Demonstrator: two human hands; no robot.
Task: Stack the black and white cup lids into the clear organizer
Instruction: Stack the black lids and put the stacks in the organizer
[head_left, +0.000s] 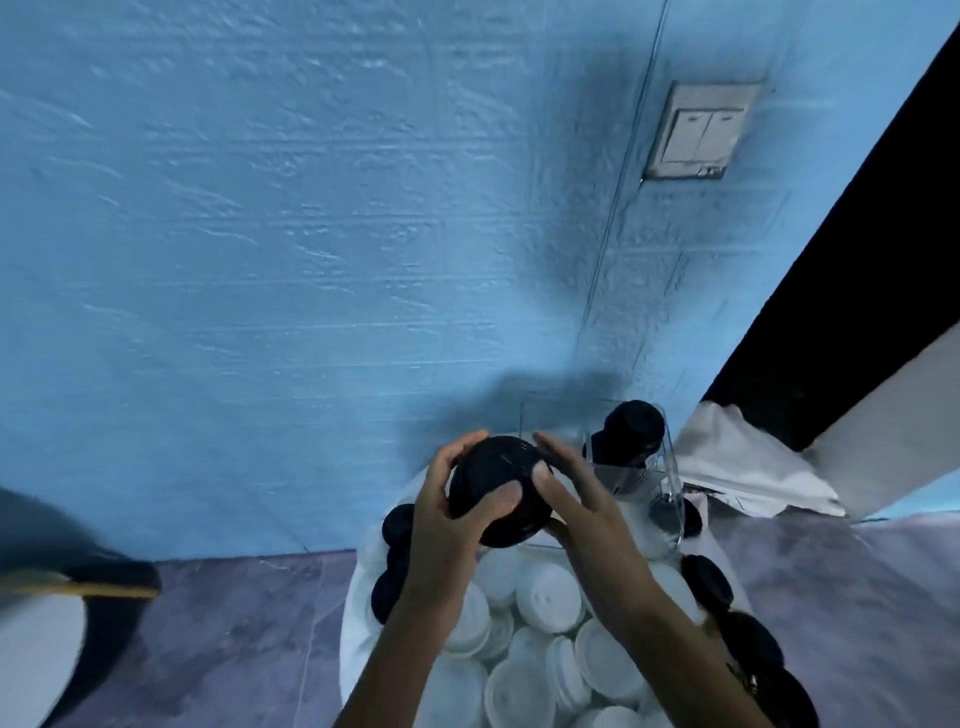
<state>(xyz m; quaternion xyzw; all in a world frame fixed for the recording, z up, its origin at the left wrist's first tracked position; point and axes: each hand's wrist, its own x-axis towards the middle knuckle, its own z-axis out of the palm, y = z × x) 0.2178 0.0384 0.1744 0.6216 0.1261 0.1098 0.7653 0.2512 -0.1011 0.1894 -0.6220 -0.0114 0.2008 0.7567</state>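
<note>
I see both hands up in front of the blue wall, sharing one stack of black lids. My left hand curls round the stack from the left, thumb laid across its near face. My right hand closes on it from the right, fingers over the top edge and thumb pressed on the face (so both hands are clamped on the same stack). The stack is held in the air, tilted, above a heap of white lids that lies on a white sheet on the grey floor.

The organizer stands just to the right of the hands, against the wall, with a column of black lids already in it; its clear walls are hard to trace. Loose black lids lie on both edges of the heap: a few at the left and a row along the right. A light switch sits high on the wall.
</note>
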